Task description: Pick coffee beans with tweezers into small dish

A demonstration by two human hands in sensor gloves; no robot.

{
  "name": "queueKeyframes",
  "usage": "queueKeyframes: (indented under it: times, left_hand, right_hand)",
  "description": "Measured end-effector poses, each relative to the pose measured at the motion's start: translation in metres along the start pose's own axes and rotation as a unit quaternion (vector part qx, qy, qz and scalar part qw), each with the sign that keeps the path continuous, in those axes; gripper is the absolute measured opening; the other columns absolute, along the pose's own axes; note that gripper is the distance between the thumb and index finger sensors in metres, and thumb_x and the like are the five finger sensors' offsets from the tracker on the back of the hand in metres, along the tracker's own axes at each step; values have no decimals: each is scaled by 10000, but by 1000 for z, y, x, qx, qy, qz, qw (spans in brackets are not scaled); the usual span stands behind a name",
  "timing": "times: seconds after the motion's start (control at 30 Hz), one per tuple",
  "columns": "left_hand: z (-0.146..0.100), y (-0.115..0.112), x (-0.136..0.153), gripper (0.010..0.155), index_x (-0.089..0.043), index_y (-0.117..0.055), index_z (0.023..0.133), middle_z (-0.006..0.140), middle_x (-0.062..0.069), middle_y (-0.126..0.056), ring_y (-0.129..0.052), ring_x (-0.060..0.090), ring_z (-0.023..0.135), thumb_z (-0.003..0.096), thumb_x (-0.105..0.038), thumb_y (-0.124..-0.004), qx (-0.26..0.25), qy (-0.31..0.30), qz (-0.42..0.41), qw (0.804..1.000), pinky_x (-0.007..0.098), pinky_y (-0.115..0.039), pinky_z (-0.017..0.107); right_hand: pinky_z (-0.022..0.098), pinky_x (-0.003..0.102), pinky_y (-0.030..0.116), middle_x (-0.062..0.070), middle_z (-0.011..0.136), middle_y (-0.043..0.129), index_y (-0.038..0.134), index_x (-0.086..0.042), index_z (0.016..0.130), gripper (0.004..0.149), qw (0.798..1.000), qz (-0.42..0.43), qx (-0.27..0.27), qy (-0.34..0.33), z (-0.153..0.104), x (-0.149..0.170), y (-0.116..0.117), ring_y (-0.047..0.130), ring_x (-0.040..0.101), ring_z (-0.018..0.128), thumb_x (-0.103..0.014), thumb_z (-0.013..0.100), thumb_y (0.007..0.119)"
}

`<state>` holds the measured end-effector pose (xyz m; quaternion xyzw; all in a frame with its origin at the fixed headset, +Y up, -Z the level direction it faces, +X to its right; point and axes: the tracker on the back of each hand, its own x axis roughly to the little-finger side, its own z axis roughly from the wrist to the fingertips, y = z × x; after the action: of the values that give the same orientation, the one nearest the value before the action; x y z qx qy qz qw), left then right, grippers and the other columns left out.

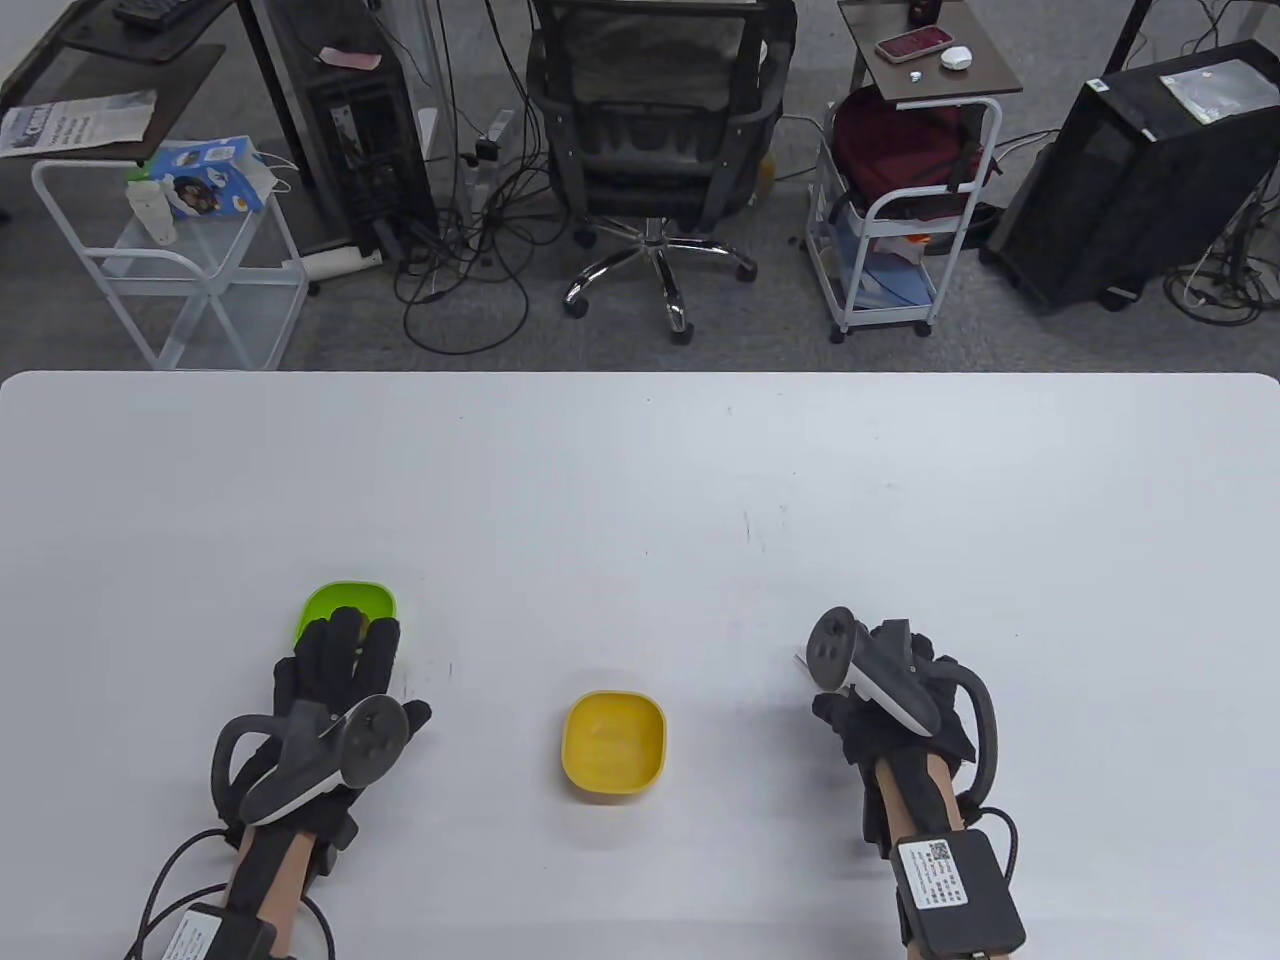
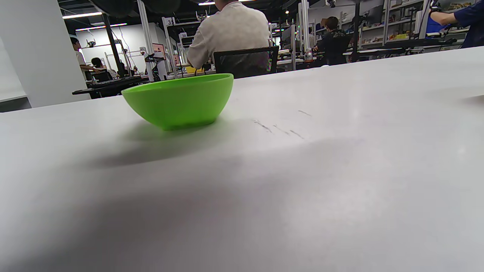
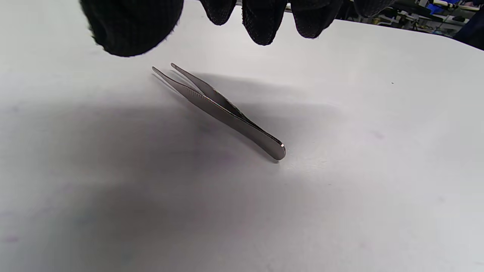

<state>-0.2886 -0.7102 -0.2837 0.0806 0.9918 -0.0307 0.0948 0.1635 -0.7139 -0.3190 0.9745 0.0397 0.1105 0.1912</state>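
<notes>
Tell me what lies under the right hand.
Metal tweezers lie on the white table below the right hand, whose fingers hang above without touching. In the table view the hand covers them.

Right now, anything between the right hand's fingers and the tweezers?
Nothing. In the right wrist view the right hand's fingertips hang above the tweezers, which lie on the bare white table; only shadow lies between, no contact.
</notes>
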Motion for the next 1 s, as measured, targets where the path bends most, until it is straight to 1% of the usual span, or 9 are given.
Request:
queueKeyframes:
  times: [0.23,0.4,0.53,0.57,0.63,0.8,1.0]
  left_hand:
    - [0,1,-1,870,-71,-274,1229,1274,347,-280,-460,614,1145,560,-571,-516,-9,-3,-1,1000,732,-520,771]
    - [0,1,-1,869,-71,-276,1230,1273,348,-284,-463,615,1144,560,-571,-517,-13,-5,-2,1000,733,-522,769]
    - [0,1,-1,869,-72,-279,1230,1274,348,-283,-473,618,1140,560,-571,-516,-13,-5,-1,1000,732,-523,771]
    - [0,1,-1,867,-73,-281,1230,1274,349,-285,-468,613,1145,560,-571,-517,-13,-5,-1,1000,732,-523,771]
    - [0,2,-1,866,-75,-280,1230,1274,350,-284,-467,612,1146,560,-571,-516,-12,-5,-1,1000,730,-527,771]
    - [0,2,-2,870,-77,-277,1230,1273,355,-282,-480,617,1142,559,-574,-518,-9,-8,-5,1000,730,-531,772]
    - [0,2,-2,872,-76,-278,1231,1268,369,-288,-500,625,1134,557,-574,-520,-10,-7,-6,1000,731,-538,769]
  right_hand:
    - [789,658,489,99,1179,598,452,-229,1111,743,998,-54,-26,25,10,-16,1,637,454,1067,-464,460,721]
    - [783,645,519,84,1140,652,499,-229,1094,713,995,-85,-37,44,19,-24,7,701,422,1026,-462,458,722]
    - [778,639,534,79,1101,699,545,-218,1072,685,993,-93,-46,56,24,-23,14,741,404,991,-461,457,725]
    - [778,634,540,76,1091,702,542,-217,1066,683,993,-94,-46,56,25,-23,15,749,396,981,-458,455,728]
    - [775,630,548,64,1067,719,574,-219,1041,653,993,-101,-29,57,26,-24,16,774,382,953,-449,451,735]
    - [776,630,549,68,1030,732,596,-216,1013,631,991,-115,-24,58,29,-28,19,785,374,923,-436,441,745]
    - [763,618,589,26,942,811,662,-251,948,560,990,-126,4,62,28,-29,19,858,331,837,-412,420,755]
